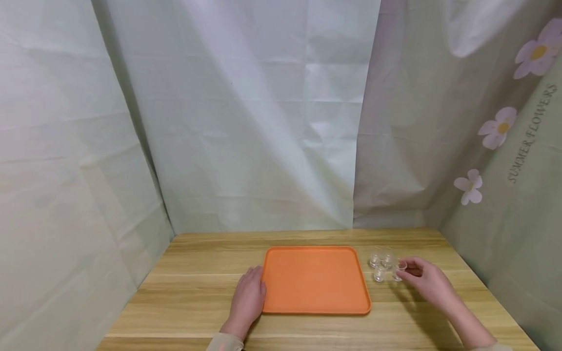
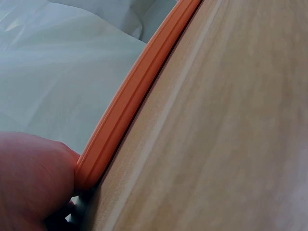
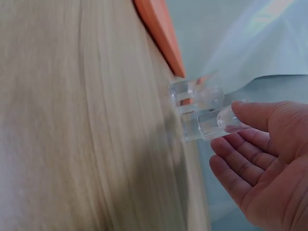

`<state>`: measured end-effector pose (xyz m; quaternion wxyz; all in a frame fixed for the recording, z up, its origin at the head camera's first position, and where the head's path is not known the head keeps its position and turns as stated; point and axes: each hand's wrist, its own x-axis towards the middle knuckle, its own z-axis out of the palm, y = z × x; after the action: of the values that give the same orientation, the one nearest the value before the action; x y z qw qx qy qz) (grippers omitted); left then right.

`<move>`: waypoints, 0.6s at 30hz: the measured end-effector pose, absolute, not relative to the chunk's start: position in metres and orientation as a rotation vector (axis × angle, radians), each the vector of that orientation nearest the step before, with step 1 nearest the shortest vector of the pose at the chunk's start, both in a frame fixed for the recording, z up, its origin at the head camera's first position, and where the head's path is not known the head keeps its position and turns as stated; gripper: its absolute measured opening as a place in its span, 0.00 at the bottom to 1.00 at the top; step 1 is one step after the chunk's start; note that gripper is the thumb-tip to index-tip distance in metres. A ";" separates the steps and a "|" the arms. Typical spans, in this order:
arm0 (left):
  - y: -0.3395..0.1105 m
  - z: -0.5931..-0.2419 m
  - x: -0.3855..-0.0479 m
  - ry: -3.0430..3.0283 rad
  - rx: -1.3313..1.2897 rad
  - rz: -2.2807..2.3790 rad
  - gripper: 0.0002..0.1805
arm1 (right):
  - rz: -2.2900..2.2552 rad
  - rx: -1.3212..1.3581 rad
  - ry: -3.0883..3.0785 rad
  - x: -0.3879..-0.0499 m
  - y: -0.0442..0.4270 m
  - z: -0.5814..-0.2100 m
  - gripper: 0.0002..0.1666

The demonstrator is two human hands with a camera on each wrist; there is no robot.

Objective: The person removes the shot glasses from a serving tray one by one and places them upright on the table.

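Note:
An orange rectangular tray (image 1: 316, 280) lies flat on the wooden table. Along its left edge rests my left hand (image 1: 248, 297), its fingers lying together and pointing away from me; in the left wrist view the same hand (image 2: 36, 180) touches the tray's corner. To the right of the tray, my right hand (image 1: 426, 280) pinches a small clear glass (image 3: 214, 124) near its rim, between thumb and fingers. Whether the base of this glass touches the table I cannot tell. Other small clear glasses (image 1: 378, 274) stand close beside it, partly overlapping in the right wrist view.
The wooden table (image 1: 193, 282) has bare wood to the left of the tray and in front of it. Pale hanging sheets (image 1: 263, 122) enclose the table at the back and both sides. Printed flowers (image 1: 502, 127) and lettering mark the right sheet.

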<state>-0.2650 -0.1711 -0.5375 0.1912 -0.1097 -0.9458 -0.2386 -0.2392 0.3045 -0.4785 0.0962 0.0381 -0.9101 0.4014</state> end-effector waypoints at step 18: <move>-0.171 -0.537 -0.265 -2.646 -0.316 -0.671 0.22 | 1.161 0.117 -2.701 -0.254 0.308 -0.498 0.26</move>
<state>-0.2645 -0.1707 -0.5373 0.1955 -0.1126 -0.9443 -0.2396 -0.2543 0.3081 -0.4978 0.0995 0.0396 -0.9135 0.3926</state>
